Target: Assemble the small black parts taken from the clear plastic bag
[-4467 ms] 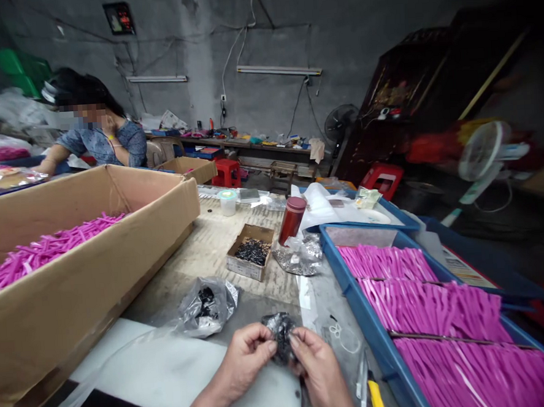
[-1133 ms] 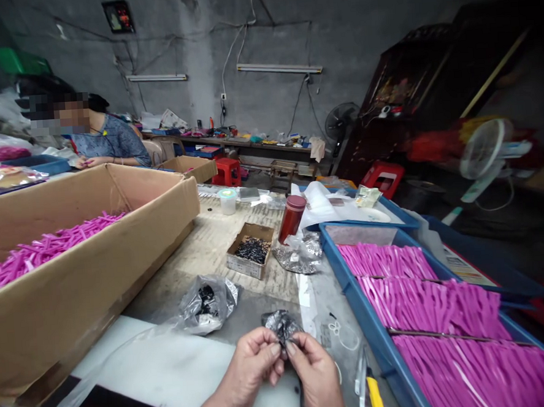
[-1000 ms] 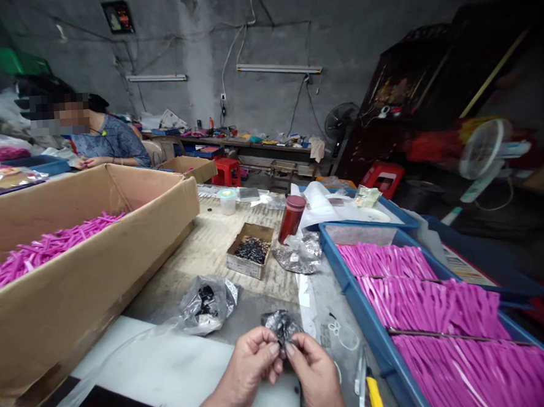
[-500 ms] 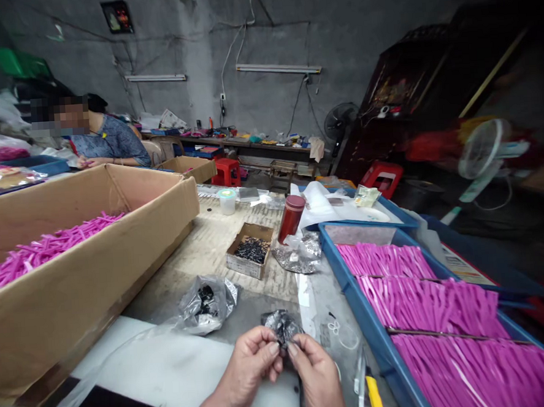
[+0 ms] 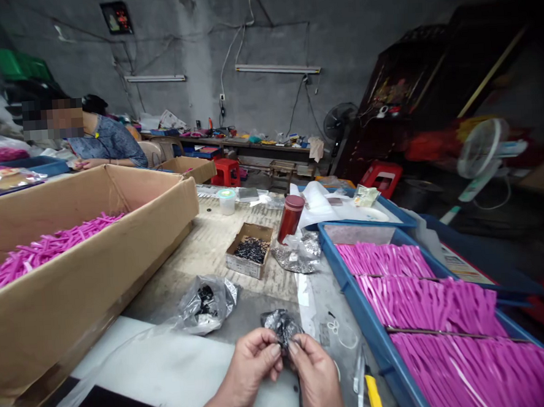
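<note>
My left hand (image 5: 254, 364) and my right hand (image 5: 317, 372) are close together at the front of the table. Thumb and fingers of each pinch the near edge of a small crumpled black plastic bag (image 5: 279, 323). What the bag holds is hidden. To its left lies an open clear plastic bag (image 5: 229, 292) with black bits (image 5: 206, 301) inside. Beyond my hands stands a small cardboard box (image 5: 244, 266) of small black pieces (image 5: 251, 250). A white board (image 5: 171, 363) lies under and left of my left wrist.
A large cardboard box (image 5: 95, 263) of pink strips flanks the left; a blue tray (image 5: 351, 297) of pink strips the right. A yellow-handled cutter (image 5: 374, 394) lies near my right hand. A dark red cylinder (image 5: 290, 219) stands farther back. Another person (image 5: 111, 142) sits far left.
My hands keep the same pinch in nearly the same place on the black plastic bag. The person at far left has shifted slightly leftward.
</note>
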`<state>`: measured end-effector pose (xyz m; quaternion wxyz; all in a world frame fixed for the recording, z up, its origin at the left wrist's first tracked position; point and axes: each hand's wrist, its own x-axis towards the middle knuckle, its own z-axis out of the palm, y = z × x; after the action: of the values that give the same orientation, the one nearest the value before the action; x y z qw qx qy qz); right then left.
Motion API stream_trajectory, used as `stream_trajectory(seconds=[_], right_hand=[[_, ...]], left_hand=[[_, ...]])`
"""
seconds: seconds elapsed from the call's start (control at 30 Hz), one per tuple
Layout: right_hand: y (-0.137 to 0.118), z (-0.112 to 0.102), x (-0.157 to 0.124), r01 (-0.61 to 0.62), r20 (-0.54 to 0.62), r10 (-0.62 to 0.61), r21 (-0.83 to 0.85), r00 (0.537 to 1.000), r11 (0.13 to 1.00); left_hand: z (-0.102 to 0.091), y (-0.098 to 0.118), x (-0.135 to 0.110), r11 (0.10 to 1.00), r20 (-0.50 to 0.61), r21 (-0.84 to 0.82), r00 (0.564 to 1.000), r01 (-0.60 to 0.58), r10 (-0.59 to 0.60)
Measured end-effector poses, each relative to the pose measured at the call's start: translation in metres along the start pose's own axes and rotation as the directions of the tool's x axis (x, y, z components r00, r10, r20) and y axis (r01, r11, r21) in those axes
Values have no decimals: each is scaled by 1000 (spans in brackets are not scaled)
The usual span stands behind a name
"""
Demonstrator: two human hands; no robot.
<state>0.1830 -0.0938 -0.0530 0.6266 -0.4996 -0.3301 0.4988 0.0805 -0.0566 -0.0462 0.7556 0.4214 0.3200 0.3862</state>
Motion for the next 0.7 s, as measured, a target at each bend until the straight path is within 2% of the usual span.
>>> stream_trajectory(seconds=[0.2,0.4,0.7], right_hand=[[8,-3,1,16,-61,-19,-40,998,999],[4,1,1,44,-106,-51,-68,993,997],[-1,4,0,26,2,-26,-53,1000,998]], left_hand=[[0,1,-1,988,-29,137,996,-75,79],[0,-2,-2,957,-33,252,987,-146,159],[-2,0,-3,898,24,378,972,-223,232]])
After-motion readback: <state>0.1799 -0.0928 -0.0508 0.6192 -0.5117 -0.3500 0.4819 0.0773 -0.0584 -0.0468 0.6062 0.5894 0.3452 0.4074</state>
